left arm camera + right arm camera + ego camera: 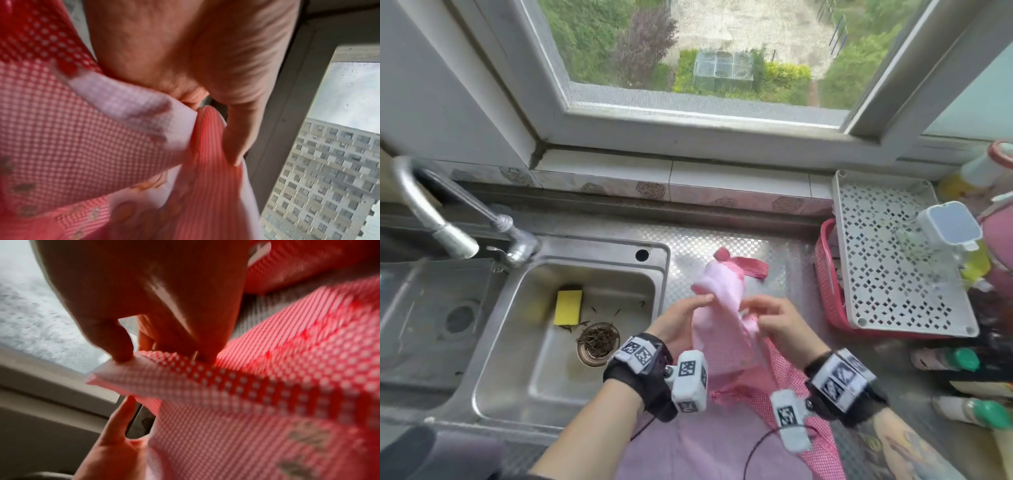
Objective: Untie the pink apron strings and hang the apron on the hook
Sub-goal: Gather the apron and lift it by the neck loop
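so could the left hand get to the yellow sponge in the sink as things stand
Probably not yet: the left hand grips the pink apron. The path to the yellow sponge looks open once it lets go.

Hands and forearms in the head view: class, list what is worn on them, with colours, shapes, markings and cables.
The left hand and right hand are bare. Each wrist carries a black strap with white blocks printed with black square-pattern markers, plus a white boxy camera unit. A thin black cable trails below the units. No sleeves; the right forearm bears coloured tattoos.
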Tool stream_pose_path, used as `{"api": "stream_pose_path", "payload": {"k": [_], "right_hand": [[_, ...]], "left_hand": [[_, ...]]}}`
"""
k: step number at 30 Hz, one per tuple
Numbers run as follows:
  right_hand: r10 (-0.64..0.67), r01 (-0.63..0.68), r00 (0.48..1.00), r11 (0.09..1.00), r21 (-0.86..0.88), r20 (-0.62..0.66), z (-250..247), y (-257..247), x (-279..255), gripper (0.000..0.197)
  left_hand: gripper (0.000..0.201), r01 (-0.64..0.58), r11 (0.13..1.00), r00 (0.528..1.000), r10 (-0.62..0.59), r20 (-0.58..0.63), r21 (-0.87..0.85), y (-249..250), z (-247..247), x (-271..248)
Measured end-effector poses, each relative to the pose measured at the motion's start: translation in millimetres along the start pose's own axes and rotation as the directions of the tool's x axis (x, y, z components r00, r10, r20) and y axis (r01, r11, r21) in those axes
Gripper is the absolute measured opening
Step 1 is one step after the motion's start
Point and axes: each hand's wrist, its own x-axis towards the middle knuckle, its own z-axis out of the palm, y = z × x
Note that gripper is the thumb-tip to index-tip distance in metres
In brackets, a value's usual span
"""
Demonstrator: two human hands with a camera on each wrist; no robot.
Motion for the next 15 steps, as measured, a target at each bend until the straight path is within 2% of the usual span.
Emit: {"api": "stream_pose_path", "payload": {"k": [2, 4, 5, 8, 9, 11, 13, 15], "right_hand": [[-0.01, 0.012, 1.0, 0.998, -0.062, 0.028, -8.0, 3.0, -18.7, 0.038], [0.001, -0.01, 0.998, 0.991, -0.13, -0.069, -17.6, 4.7, -31.3, 0.039], [0.01, -0.037, 0.988, 0.984, -0.176, -0.154, -23.1, 7.8, -34.9, 0.036], [0.057, -0.182, 0.931, 0.928, -0.324, -0.36, -39.4, 21.5, -37.8, 0.025], [0.08, -0.248, 0.917, 0.882, -0.401, -0.39, -40.0, 23.9, -38.0, 0.024], [0.054, -0.303, 0.899, 0.792, -0.529, -0.435, -33.9, 19.3, -36.9, 0.036], [-0.044, -0.228, 0.892, 0.816, -0.531, -0.451, -22.6, 2.9, -36.9, 0.045], [-0.09, -0.155, 0.914, 0.823, -0.546, -0.395, -9.4, -8.4, -32.2, 0.043]], "left_hand": [[0.073, -0.065, 0.994, 0.998, 0.065, -0.009, -0.083, 7.1, 2.6, -1.6], [0.076, -0.14, 0.971, 0.99, 0.144, 0.005, -0.194, 12.5, 2.6, -7.8], [0.069, -0.165, 0.961, 0.985, 0.173, 0.015, -0.222, 15.5, 2.5, -11.1], [0.029, -0.244, 0.931, 0.965, 0.262, 0.032, -0.271, 24.7, 12.1, -22.2], [0.028, -0.297, 0.928, 0.953, 0.304, -0.001, -0.226, 26.3, 15.9, -23.9], [0.039, -0.411, 0.912, 0.91, 0.411, -0.054, 0.017, 26.6, 28.7, -25.2], [0.038, -0.449, 0.837, 0.873, 0.486, -0.046, 0.313, 18.7, 46.8, -28.6], [0.037, -0.403, 0.756, 0.855, 0.512, -0.082, 0.515, 4.1, 51.9, -23.9]]}}
